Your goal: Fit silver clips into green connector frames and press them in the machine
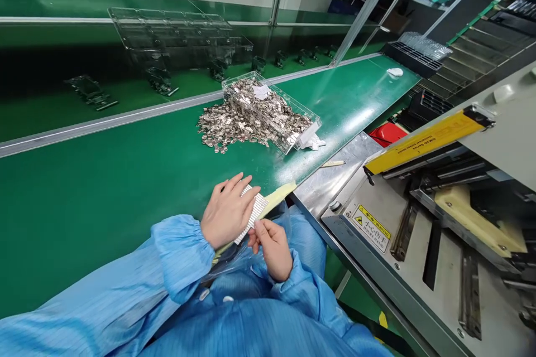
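Resting palm down, our left hand (226, 215) lies across a white ribbed piece (256, 209), its fingers laid over the top with narrow gaps between them; its thumb is hidden, so we cannot tell whether it clamps the piece. We have the thumb and forefinger of our right hand (274, 245) together at the piece's lower edge, though whether anything sits between them is too small to tell. The ribbed piece is by the near edge of our green bench (104, 195), just beside a pale yellow sheet (278, 196) that reaches toward the bench's right edge. Farther in, near the back edge, a clear tray (302, 109) stands heaped with small metal parts (226, 122), which spill onto the bench to its left. We see a white scrap (262, 91) atop the heap and a crumpled white wad (315, 143) beside the tray's near right corner. Along the bench's right edge stands a machine with a yellow warning label (371, 227).
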Demonstrator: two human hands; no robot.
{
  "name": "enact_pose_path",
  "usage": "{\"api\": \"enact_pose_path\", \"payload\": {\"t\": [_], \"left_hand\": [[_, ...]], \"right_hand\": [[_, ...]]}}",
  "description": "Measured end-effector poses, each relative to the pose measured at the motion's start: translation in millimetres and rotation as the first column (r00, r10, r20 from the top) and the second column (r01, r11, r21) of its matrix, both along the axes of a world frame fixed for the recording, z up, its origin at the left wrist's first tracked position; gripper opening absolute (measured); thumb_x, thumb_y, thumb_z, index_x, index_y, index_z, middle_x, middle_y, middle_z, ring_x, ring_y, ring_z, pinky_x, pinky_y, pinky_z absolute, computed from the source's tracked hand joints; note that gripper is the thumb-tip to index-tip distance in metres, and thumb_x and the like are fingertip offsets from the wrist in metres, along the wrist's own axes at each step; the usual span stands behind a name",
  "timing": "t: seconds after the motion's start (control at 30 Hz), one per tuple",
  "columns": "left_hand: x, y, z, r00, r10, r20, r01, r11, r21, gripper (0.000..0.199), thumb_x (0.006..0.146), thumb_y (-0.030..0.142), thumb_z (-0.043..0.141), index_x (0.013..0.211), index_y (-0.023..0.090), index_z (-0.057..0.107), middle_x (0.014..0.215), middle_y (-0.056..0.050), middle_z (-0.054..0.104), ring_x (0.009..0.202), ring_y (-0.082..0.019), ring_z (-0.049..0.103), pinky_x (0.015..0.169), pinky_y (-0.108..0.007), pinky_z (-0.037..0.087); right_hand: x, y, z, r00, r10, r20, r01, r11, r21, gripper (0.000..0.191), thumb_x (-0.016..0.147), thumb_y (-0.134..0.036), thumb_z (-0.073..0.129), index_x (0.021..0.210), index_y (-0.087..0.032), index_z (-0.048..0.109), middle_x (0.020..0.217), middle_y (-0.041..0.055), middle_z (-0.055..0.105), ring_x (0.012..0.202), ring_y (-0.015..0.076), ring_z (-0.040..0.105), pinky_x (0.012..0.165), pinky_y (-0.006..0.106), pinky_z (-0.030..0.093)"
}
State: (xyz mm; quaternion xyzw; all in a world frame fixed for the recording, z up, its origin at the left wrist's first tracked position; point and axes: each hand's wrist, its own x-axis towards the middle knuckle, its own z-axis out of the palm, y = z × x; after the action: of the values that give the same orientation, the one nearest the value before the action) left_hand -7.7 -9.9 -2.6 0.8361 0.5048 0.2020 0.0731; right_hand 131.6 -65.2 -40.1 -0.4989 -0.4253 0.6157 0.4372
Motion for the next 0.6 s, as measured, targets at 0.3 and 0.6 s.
{"api": "enact_pose_path", "payload": {"t": [0.3,0.6], "left_hand": [[-130.1,22.5,-5.6,0.906,0.29,0.309,-0.321,0.946,0.052,0.028,0.088,0.037,0.05,0.106,0.023,0.065,0.123,-0.009,0.065,0.116,-0.026,0.059,0.101,-0.043,0.047],[-351.1,2.3,-2.1,0.28,0.866,0.415,-0.955,0.294,0.031,0.018,0.073,0.026,0.059,0.089,0.019,0.061,0.099,-0.01,0.066,0.104,-0.029,0.06,0.096,-0.044,0.047]], "right_hand": [[28.5,43.1,39.2,0.924,-0.118,0.365,0.014,0.961,0.274,0.05,0.091,-0.058,0.05,0.062,-0.017,0.058,0.045,-0.0029,0.046,0.043,0.0106,0.041,0.045,0.024,0.032],[-36.3,239.5,46.8,0.514,-0.319,0.796,-0.426,0.711,0.56,0.053,0.078,-0.063,0.046,0.088,-0.018,0.072,0.084,0.0148,0.07,0.069,0.0285,0.063,0.061,0.039,0.047]]}}
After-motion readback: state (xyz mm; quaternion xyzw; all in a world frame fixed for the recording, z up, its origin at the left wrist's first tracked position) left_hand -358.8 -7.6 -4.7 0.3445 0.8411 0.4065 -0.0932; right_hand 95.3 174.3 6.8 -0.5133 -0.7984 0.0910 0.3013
